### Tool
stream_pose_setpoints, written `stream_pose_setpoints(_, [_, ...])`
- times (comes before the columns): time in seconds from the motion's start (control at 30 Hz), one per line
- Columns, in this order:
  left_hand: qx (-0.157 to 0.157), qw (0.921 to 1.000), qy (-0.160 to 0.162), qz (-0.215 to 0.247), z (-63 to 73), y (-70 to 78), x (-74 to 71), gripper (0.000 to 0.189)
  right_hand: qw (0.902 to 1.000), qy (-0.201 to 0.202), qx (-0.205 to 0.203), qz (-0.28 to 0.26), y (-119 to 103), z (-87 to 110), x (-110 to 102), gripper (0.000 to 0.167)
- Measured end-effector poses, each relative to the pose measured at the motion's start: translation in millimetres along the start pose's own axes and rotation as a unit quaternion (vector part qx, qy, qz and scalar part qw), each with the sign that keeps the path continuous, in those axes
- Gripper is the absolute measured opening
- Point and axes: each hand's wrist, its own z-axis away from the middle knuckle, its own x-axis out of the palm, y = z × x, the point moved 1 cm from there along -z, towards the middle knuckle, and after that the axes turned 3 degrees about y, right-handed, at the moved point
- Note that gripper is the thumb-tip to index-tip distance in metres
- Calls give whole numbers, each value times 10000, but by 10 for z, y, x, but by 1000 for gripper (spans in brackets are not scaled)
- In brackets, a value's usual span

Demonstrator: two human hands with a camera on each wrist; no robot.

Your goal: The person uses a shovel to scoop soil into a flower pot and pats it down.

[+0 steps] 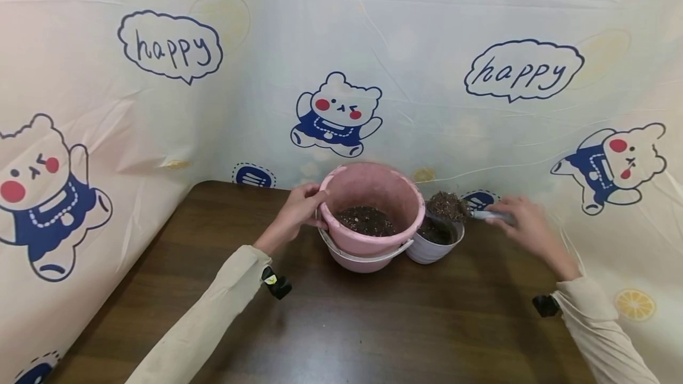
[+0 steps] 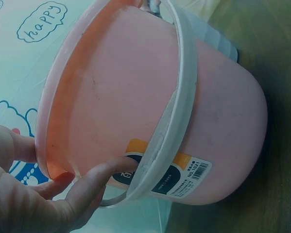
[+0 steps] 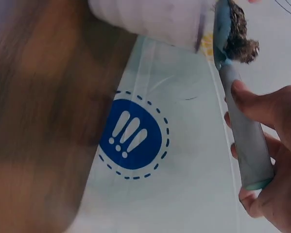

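Observation:
A pink bucket [image 1: 373,248] with dark soil [image 1: 365,221] inside stands on the table, its white handle [image 1: 373,259] hanging down in front. My left hand [image 1: 299,212] grips the bucket's rim at its left side; the left wrist view shows fingers over the rim and the thumb on the outer wall by a label [image 2: 184,177]. Right of the bucket sits a small white pot [image 1: 432,252] holding some soil. With my right hand [image 1: 525,224] I hold a trowel by its grey handle [image 3: 247,131]. Its blade, heaped with soil [image 1: 449,205], is over the white pot.
The brown wooden table [image 1: 341,325] extends in front of the bucket and pot. Close behind them hangs a pale printed cloth [image 1: 427,76] with bears and "happy" bubbles, which also runs along the left and right sides.

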Motion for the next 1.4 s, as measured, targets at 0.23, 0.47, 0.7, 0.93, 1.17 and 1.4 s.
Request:
stream_pose_setpoints(0.23, [39,10000,-10,11,-6,-9,7,48,9946,739,-324,659,-214,35,51,23])
stream_pose_setpoints(0.47, [37,10000,-15,24,-4,-3,4,49,9720,1513,-1050,1463,-341,-7,97,20])
stream_pose_setpoints(0.7, [37,10000,-25,40,-4,-1,7,49,9526,1698,-1330,2147,-398,3,64,28])
stream_pose_setpoints(0.93, [21,10000,14,-48,-12,-5,2,50,9504,1721,-1227,2282,-439,27,20,37])
stream_pose_setpoints(1.17, [55,10000,10,-4,-13,4,5,48,9592,1404,-1045,2220,-438,44,127,29])
stream_pose_setpoints(1.4, [33,10000,4,27,10,-1,0,48,9603,1316,-940,2273,-486,0,103,30])
